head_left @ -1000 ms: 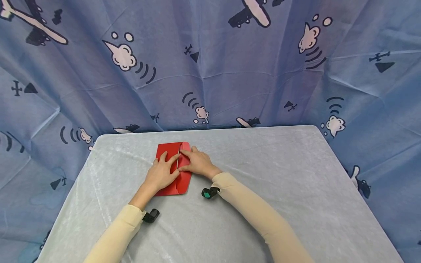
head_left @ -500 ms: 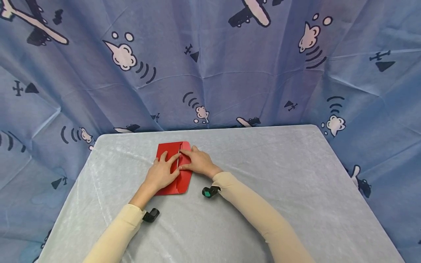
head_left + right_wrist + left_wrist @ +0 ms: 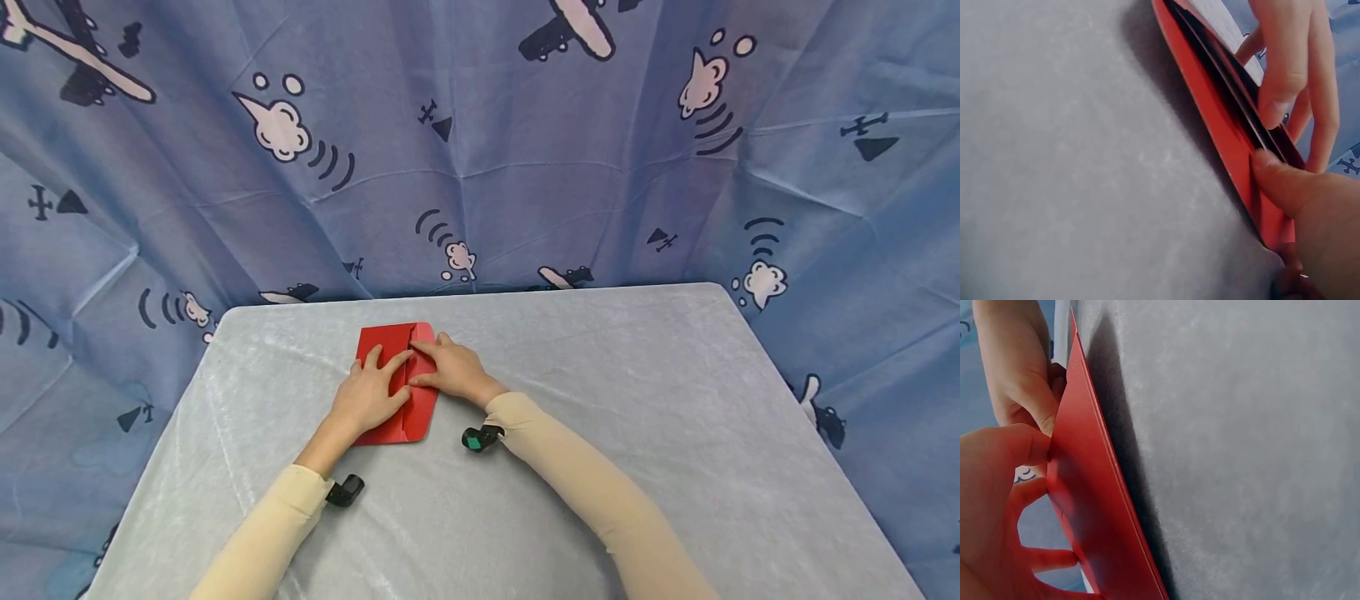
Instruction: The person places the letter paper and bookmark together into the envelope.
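Note:
A red envelope (image 3: 384, 337) lies on the cloth, its flap (image 3: 418, 421) folded out to the right. Across its body my left hand (image 3: 365, 398) spreads its fingers, and the tips press on the upper face. From the right, my right hand (image 3: 456, 372) reaches over the flap, with thumb and index finger touching at the envelope's mouth. Inside that mouth, the right wrist view shows a thin flat piece (image 3: 1225, 78) with a pale edge and the right thumb against it. What that piece is stays hidden. Some right-hand fingers are dark and unclear there.
A pale grey cloth (image 3: 600, 433) covers the table. Behind it hangs a blue curtain (image 3: 510, 192) with printed planes and clouds. A small black camera sits at each wrist, beside the cream sleeves (image 3: 258, 533).
The pale strip at the envelope's mouth, visible between my hands before, hardly shows now. Both hands and the envelope have stayed almost in place.

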### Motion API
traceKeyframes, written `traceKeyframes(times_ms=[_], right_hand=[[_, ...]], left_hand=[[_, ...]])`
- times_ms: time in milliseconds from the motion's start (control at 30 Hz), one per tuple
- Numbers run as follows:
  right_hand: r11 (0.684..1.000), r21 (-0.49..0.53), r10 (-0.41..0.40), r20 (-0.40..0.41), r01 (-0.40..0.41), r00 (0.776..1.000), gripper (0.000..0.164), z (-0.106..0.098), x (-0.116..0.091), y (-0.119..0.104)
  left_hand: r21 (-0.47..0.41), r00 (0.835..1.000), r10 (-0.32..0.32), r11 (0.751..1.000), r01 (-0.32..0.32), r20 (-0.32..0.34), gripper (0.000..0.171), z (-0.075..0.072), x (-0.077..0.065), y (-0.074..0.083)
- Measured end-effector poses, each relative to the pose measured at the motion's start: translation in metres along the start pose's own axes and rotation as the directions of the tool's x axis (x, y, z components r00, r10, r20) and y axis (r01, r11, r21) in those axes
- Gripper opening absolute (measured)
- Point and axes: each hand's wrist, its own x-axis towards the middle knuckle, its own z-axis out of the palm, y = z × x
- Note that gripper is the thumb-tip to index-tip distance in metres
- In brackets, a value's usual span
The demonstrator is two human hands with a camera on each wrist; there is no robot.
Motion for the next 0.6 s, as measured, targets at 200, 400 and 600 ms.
traceKeyframes(times_ms=[200,400,600], right_hand=[[0.998,0.054,0.009,0.005,-0.01,1.0,0.074,-0.004,-0.002,0.003],[0.993,0.113,-0.012,-0.021,0.015,1.0,0.07,-0.008,-0.006,0.009],[0.987,0.151,-0.044,-0.05,0.052,0.998,0.067,-0.015,-0.014,0.015]], left_hand=[[0.013,1.0,-0.009,1.0,0.009,0.009,0.064,0.001,0.001,0.001],[0.035,1.0,-0.01,0.999,0.009,0.011,0.066,0.001,0.0,0.002],[0.034,1.0,-0.022,0.999,0.022,0.011,0.072,0.002,-0.002,0.002]])
